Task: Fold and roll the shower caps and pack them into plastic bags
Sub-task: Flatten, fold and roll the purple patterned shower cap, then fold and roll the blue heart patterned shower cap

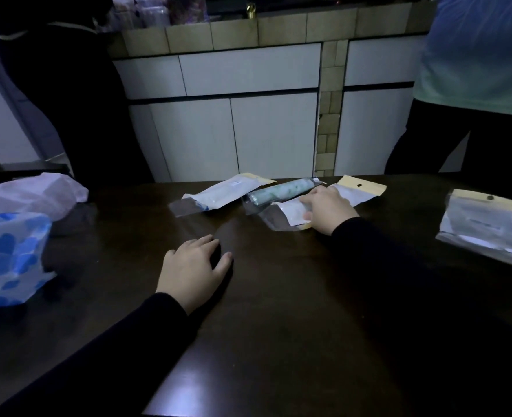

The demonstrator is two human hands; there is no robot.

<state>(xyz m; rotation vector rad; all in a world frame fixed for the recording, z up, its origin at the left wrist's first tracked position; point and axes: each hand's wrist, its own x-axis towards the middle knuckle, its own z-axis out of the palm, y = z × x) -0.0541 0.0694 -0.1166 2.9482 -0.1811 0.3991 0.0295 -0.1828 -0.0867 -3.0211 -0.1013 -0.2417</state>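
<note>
A dark wooden table fills the foreground, with white cabinet doors behind it. At its left edge sit a blue heart-patterned shower cap and a white cap. A stack of empty plastic bags lies at the right. Two packed bags lie at the far edge: a white roll and a green roll. The right hand rests on an empty bag just beside the green roll, fingers lightly curled on it. The left hand lies flat on the table, fingers loosely together.
</note>
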